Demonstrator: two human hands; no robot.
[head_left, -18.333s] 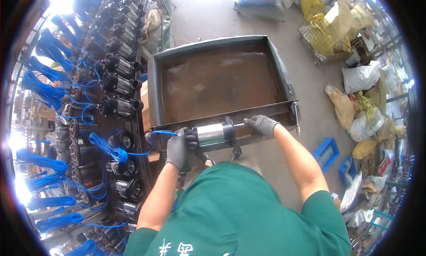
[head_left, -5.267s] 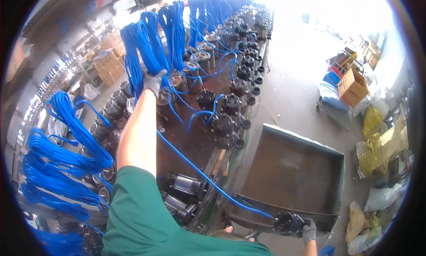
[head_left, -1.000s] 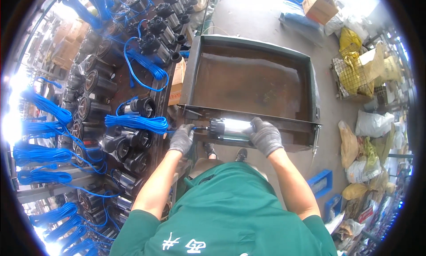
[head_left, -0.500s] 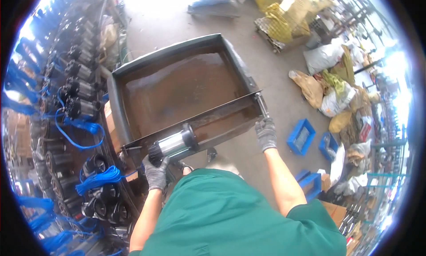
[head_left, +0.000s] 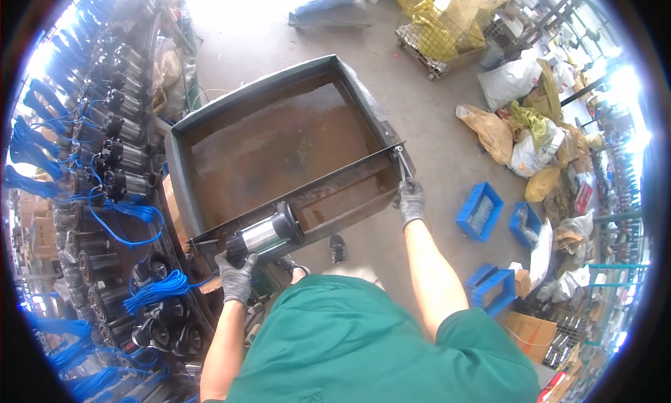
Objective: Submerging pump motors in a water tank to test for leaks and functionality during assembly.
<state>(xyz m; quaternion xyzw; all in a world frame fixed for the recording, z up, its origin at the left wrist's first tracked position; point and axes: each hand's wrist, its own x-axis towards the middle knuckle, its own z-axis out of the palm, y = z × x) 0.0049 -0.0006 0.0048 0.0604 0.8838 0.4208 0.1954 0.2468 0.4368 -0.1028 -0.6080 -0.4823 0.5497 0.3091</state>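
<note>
Grey-gloved left hand (head_left: 236,277) fingers are clamped on a silver cylindrical pump with black end caps (head_left: 265,236), held against the near rim of the rusty rectangular metal tank (head_left: 210,130). Right hand (head_left: 411,202) fingers are closed on the tank's corner rod (head_left: 404,167). Blue plastic crates (head_left: 479,211) and yellow and white sacks (head_left: 514,134) are seen on the floor to the right.

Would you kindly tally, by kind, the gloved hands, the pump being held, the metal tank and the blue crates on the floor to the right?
Gloved hands: 2, left hand, right hand
Steel pump: 1
Metal tank: 1
Blue crates: 4
Total: 8
</note>
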